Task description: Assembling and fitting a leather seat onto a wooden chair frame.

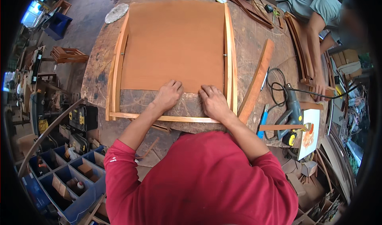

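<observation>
A wide tan leather-like sheet lies between the sides of a pale wooden frame on the workbench. My left hand is at the sheet's near edge, its bent fingers closed over that edge. A little to the right, my right hand grips the same edge near the corner, close to the frame's right side. Both thumbs and the sheet's underside are mostly hidden. My forearms pass over the frame's front rail. Small metal fittings show on the inner faces of both side rails.
On the worn workbench, a long brown strip, a blue cutter, a heat gun with cable and a tape measure lie right. A co-worker's hand rests farther right. A blue divided bin stands lower left.
</observation>
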The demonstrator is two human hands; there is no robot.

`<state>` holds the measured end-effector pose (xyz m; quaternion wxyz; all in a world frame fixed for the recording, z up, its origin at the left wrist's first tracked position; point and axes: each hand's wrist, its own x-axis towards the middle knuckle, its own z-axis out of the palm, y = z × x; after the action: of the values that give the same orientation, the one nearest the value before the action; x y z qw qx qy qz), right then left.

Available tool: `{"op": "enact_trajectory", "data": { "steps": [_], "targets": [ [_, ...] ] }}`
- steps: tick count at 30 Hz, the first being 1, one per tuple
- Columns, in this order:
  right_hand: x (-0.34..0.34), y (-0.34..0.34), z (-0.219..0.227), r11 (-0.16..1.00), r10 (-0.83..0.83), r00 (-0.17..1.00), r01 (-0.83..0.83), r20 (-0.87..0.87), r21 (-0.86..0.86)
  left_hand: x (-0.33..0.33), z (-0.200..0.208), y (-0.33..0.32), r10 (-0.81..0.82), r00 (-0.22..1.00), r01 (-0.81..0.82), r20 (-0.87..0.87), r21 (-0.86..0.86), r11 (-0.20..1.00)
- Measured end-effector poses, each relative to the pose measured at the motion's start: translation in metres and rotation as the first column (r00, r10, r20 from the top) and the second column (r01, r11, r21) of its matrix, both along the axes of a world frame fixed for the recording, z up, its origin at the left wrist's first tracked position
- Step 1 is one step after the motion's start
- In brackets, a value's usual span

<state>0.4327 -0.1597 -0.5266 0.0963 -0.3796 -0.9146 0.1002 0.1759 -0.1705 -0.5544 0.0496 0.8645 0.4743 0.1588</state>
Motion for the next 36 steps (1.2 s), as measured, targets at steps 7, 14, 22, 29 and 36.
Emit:
{"op": "enact_trajectory", "data": {
  "steps": [7,14,22,29,36],
  "targets": [
    [0.004,0.017,0.028,0.975,-0.121,0.954,0.165,-0.274,0.146,0.008,0.047,0.023,0.097,0.992,-0.108,0.086,0.137,0.985],
    [0.022,0.082,0.089,0.914,-0.065,0.914,0.216,-0.4,0.345,-0.002,0.124,0.039,0.073,0.985,-0.119,0.154,0.32,0.94],
    [-0.01,0.104,0.14,0.901,0.031,0.895,0.169,-0.446,0.4,-0.07,0.127,0.036,0.351,0.929,-0.371,0.12,0.335,0.866],
    [0.009,0.07,0.148,0.909,0.16,0.902,0.025,-0.402,0.417,-0.056,0.134,0.0,0.587,0.696,-0.709,0.413,0.523,0.474],
    [0.046,0.024,0.046,0.978,-0.054,0.924,0.125,-0.38,0.166,-0.01,0.031,-0.051,0.326,-0.785,-0.211,0.527,-0.722,0.659]
  ]
}}
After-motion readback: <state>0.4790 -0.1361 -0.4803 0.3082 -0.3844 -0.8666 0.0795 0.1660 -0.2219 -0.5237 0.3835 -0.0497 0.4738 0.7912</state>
